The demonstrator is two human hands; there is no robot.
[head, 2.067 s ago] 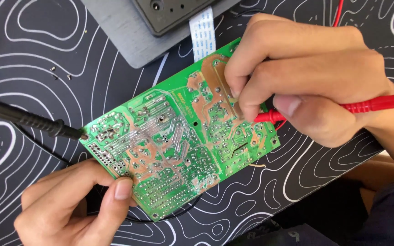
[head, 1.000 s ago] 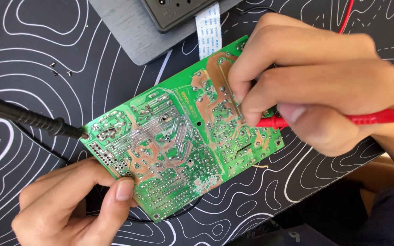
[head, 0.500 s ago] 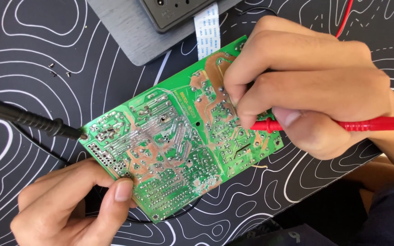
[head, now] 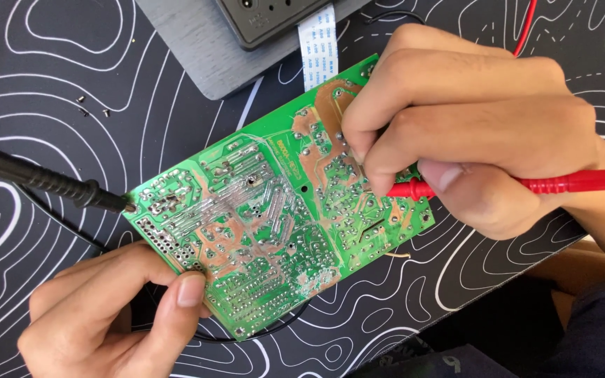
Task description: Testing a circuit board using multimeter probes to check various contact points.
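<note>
On the far left, the black probe with its ribbed handle (head: 43,178) has its tip on the corner of the green solder-side circuit board (head: 267,224), which lies flat on the black mat with white contour lines (head: 50,77). Your left hand (head: 113,315) pins the board's lower edge, thumb pressed on top, other fingers curled under. Your right hand (head: 484,133) pinches the red probe (head: 568,183) near its tip. Those solder joints are packed tight, so I'd guess one slip bridges two pads, or the unheld black tip slides off.
</note>
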